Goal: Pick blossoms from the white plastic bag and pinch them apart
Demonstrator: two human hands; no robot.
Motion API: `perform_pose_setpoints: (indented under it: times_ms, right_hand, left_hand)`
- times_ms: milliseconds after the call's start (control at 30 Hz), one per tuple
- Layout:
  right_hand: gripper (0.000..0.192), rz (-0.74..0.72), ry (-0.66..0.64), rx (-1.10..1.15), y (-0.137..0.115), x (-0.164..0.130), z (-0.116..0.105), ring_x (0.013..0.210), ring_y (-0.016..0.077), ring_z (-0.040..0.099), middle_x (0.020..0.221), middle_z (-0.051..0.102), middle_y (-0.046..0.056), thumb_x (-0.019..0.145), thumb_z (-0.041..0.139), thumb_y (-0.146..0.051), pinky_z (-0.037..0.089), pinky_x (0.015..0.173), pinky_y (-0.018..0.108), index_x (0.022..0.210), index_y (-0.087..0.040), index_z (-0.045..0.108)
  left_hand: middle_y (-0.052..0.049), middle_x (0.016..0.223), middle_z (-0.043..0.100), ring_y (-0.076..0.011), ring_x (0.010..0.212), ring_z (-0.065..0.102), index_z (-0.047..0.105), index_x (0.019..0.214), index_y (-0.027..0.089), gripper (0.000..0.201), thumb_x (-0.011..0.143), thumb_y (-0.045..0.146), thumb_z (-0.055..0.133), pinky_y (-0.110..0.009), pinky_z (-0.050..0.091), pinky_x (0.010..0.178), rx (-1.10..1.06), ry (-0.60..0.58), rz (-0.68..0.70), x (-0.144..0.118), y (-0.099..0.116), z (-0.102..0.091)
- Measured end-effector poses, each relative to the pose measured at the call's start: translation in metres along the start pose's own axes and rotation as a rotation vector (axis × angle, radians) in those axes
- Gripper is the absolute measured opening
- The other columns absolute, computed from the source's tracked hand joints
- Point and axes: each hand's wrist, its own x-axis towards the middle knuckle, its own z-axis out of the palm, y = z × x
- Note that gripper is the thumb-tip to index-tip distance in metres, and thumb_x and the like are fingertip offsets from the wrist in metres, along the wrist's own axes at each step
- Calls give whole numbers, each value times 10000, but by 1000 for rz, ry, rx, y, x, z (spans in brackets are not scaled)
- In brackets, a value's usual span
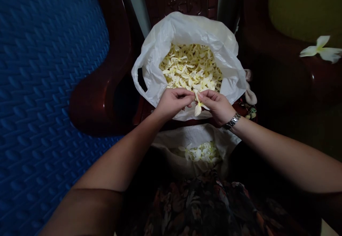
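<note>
Where the two hands meet, just over the near rim of the white plastic bag (pixel 184 29), the left hand (pixel 173 102) and the right hand (pixel 217 105) both have their fingers pinched together on one pale flower (pixel 198 107), whose petals hang down between them. That thin, crinkled bag stands open on a dark red moulded plastic chair (pixel 98 97), its mouth folded outward and heaped with loose cream petals (pixel 191 68). Little free room lies to either side: the chair's glossy, rounded arms curve in close to the bag. A second, softer white bag (pixel 197 136) sits nearer on the lap, just below the hands, holding a small pile of whole white blossoms (pixel 201 153). A metal-link wristwatch (pixel 232 121) circles the right wrist. Ribbed blue matting (pixel 40 86) fills the left side. Another white flower (pixel 322 49) rests on the smooth chair arm, far right.
</note>
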Motion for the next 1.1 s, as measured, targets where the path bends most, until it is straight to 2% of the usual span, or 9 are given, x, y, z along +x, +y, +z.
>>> perform_pose_setpoints:
  times_ms: [367,800,1100]
  right_hand:
    - [503,-95,13,-148,-3,-1,-2,608,112,545,721,641,-18,659,837,-657,531,593,281,799,-214,647]
    - [551,-158,42,-242,-2,0,-3,613,105,494,713,611,-14,671,794,-703,419,579,264,808,-192,639]
    - [550,-195,28,-280,-1,1,-5,641,116,487,734,608,-4,700,770,-712,398,594,270,818,-194,629]
  left_hand:
    - [-23,608,685,-89,534,572,772,761,114,135,740,236,720,-199,456,490,-5,-25,1,-1,6,0]
    - [-14,597,684,-78,521,554,778,787,104,151,749,236,713,-183,451,492,32,-23,3,-1,5,-2]
    - [-14,590,688,-82,521,566,780,791,105,148,752,229,710,-178,459,484,23,-37,-8,0,5,-3]
